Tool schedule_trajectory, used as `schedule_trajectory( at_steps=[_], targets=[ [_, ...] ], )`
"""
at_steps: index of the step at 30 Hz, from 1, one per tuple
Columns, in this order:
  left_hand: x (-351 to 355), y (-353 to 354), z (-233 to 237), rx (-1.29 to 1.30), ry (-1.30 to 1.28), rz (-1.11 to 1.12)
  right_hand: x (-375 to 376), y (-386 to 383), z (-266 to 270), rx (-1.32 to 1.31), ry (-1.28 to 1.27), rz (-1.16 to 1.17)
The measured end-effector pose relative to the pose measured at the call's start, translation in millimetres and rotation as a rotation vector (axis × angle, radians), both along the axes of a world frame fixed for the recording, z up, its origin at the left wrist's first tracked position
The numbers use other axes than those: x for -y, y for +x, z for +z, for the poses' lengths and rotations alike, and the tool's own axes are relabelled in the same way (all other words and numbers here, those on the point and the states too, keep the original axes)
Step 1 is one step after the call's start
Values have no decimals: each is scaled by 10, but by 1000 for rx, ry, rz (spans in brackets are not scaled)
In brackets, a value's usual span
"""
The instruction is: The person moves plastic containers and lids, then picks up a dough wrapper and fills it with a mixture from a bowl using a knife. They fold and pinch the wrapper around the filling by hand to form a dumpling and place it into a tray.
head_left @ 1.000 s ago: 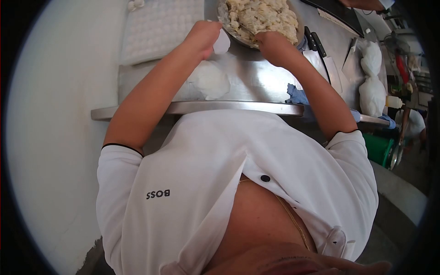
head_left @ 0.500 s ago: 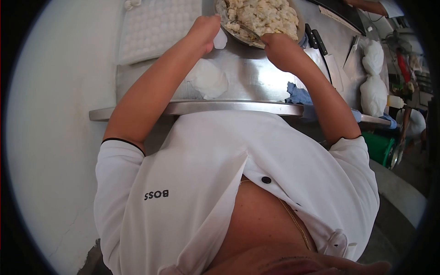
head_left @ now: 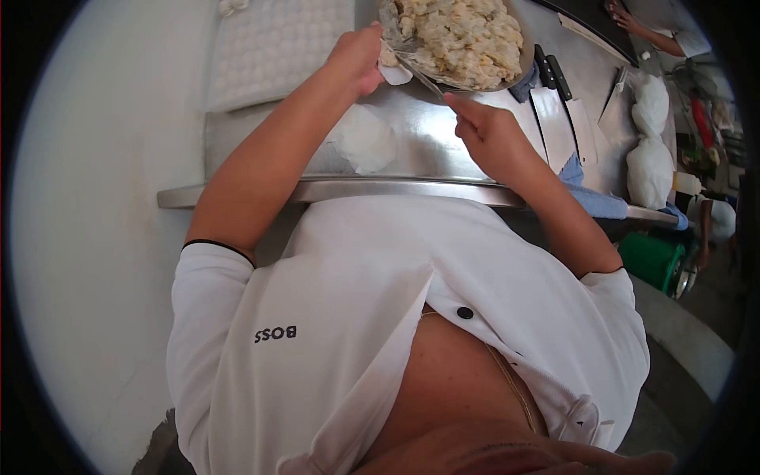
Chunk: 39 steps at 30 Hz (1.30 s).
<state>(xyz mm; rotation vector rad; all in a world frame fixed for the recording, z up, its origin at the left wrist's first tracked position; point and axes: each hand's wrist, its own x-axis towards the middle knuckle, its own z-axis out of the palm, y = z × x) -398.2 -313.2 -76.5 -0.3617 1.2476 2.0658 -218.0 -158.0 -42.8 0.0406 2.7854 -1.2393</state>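
Observation:
My left hand is closed on a thin white dumpling wrapper, which carries a dab of pale filling. In my right hand is a thin metal spatula, its far end at the wrapper beside my left fingers. Just beyond both hands stands a round metal bowl heaped with chunky, pale yellow filling. Below my left wrist, a pile of white wrappers lies on the steel table.
At the left stands a tray with rows of small white dumplings. Right of the bowl lie two black-handled cleavers and a blue cloth. White bags sit farther right. Another person's hand shows at upper right.
My right hand has drawn back from the bowl toward me, bringing the spatula to the wrapper. Filling now shows on the wrapper. My left hand has barely moved.

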Motion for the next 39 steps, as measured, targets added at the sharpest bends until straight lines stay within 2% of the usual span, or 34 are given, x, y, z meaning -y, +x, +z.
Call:
schedule_trajectory(
  at_steps=[3, 7, 8, 9, 11, 13, 15, 17, 19, 20, 21, 23, 26, 27, 29, 30, 32, 39],
  targets=[
    [128, 54, 187, 31, -1, 45, -36, 73, 41, -112, 135, 78],
    [269, -68, 97, -59, 16, 16, -125, 68, 276, 6, -43, -38],
    [270, -91, 90, -75, 31, -4, -95, 64, 257, -146, 21, -25],
    [262, -99, 81, -93, 48, -27, -63, 62, 233, -151, 23, -29],
    [220, -56, 118, -73, 90, -30, -25, 53, 180, -254, 246, 85],
    [227, -31, 147, -54, 128, -22, -36, 48, 154, -212, 238, 133],
    [313, -6, 158, -74, 129, 31, -87, 50, 160, -191, -81, 47],
    [388, 11, 238, -71, 158, 98, -121, 29, 296, -179, -95, 28],
    [432, 41, 311, -68, 191, 145, -168, -31, 336, -53, 250, -76],
    [436, 61, 344, -59, 213, 109, -219, -95, 242, -21, 380, -39],
    [411, 89, 377, -49, 237, 68, -266, -176, 88, -23, 384, -56],
    [350, 251, 502, -48, 285, 30, -286, -288, -144, 33, 652, 40],
    [324, 432, 650, -66, 346, -9, -87, -366, -67, -92, 691, 49],
    [317, 467, 666, -83, 365, -26, -11, -385, -53, -91, 690, 47],
    [309, 498, 669, -90, 375, -18, 136, -413, -22, -450, 387, 29],
    [311, 516, 663, -97, 383, -8, 213, -416, 17, -448, 385, 32],
    [296, 558, 662, -94, 401, 14, 318, -421, 98, -523, 216, 1],
    [334, 591, 610, -90, 438, 12, 292, -492, 55, -715, 198, 55]
  ],
)
